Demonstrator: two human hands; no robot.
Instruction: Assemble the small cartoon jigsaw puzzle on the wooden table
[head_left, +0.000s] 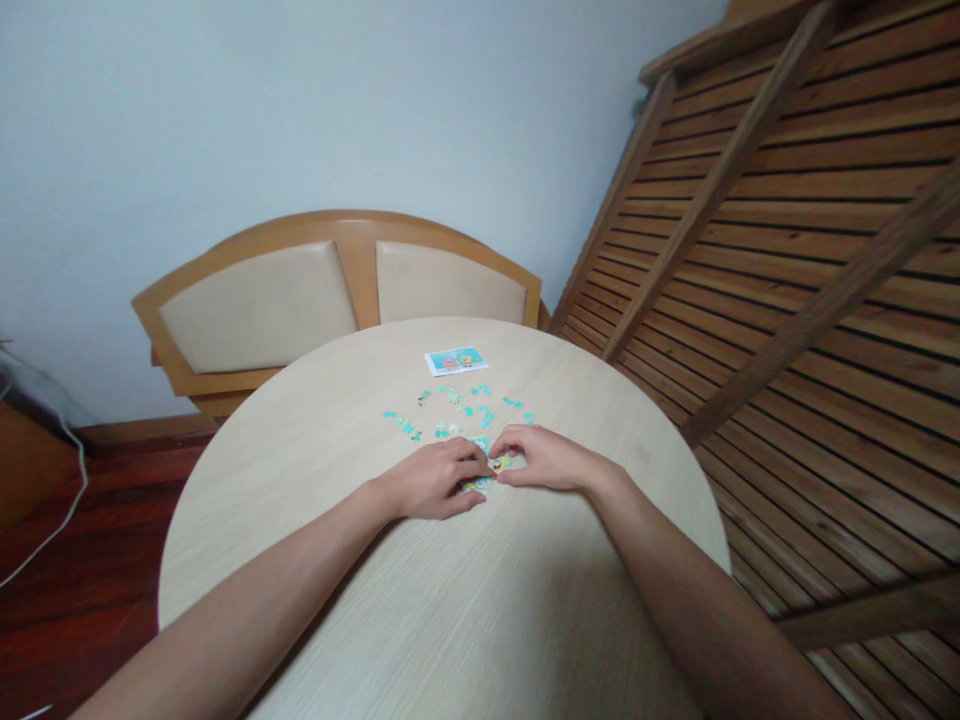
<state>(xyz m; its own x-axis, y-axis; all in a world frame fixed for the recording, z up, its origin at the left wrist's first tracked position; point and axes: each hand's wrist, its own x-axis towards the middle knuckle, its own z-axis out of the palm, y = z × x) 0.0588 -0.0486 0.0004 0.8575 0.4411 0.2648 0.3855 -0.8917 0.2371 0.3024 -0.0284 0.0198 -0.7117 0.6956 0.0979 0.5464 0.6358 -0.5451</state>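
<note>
- Pale wall [315,110] fills the back of the room; on the right side a big wooden slat frame [720,235] stands at a slant.
- Round bench [300,420], with light wood grain, carries all the small things.
- Behind its far edge is a headboard [358,275] with two cream panels.
- Left grip [442,475] lies low over the patch, fingers bent and thumb apart at the near side; it covers much of what is below, so I cannot tell if it pinches or only presses.
- Right grip [547,457] is curled, its finger and thumb tips around the yellow right part of the patch; whether they are closed firmly on it, I cannot tell.
- Small printed card [456,361] lies flat, beyond the pieces.
- Patch [481,443] of puzzle pieces lies on the bench between both hands, partly hidden. It should be light and rather stiff, but easy to pull apart at the joints; better to hold it by the outer edges and press flat.
- Loose pieces [486,413], mostly teal, are scattered between patch and card. Each is probably thin, with tabs that may bend, so I would take it by its sides with fingertips.
</note>
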